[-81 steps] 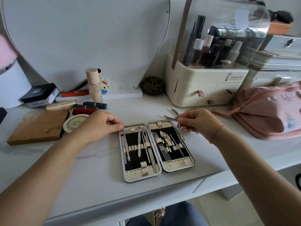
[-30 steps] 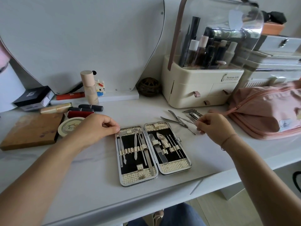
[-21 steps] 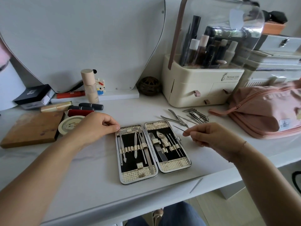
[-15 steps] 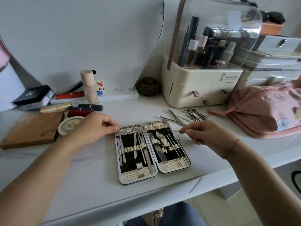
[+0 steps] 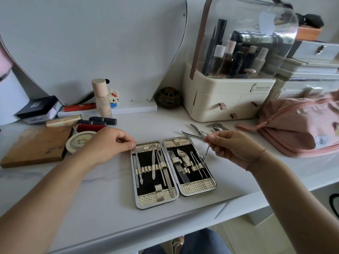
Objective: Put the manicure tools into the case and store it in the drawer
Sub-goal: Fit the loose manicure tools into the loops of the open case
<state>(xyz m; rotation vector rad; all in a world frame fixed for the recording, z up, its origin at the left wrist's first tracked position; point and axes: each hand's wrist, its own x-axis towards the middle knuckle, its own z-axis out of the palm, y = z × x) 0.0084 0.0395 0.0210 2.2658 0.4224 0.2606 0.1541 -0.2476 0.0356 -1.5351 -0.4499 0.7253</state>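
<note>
White marbled tabletop [image 5: 102, 195], seen from above; we note a cream organiser [image 5: 220, 99] at the back and a pink pouch [image 5: 297, 129] to its right.

Both forearms reach in from the near edge. The left hand [image 5: 108, 145] lies knuckles up, fingers curled under, with thumb and forefinger tips pinching the far left corner of the case [image 5: 197, 187]. The right hand [image 5: 233, 147] is raised just beyond the case's far right corner, wrist bent, fingers curled in.

The case lies open flat between the hands, near the table edge. We see two black-lined halves with gold-textured ends, and steel tools strapped in both.

Loose tools [image 5: 194, 133] lie on the table behind the case, just beyond the right fingertips, and nail clippers [image 5: 219, 127] sit a little farther back.

A thin tool [image 5: 206, 152] is pinched between the right thumb and forefinger. It hangs point down over the case's right rim, and we cannot tell whether the tip touches.
</note>
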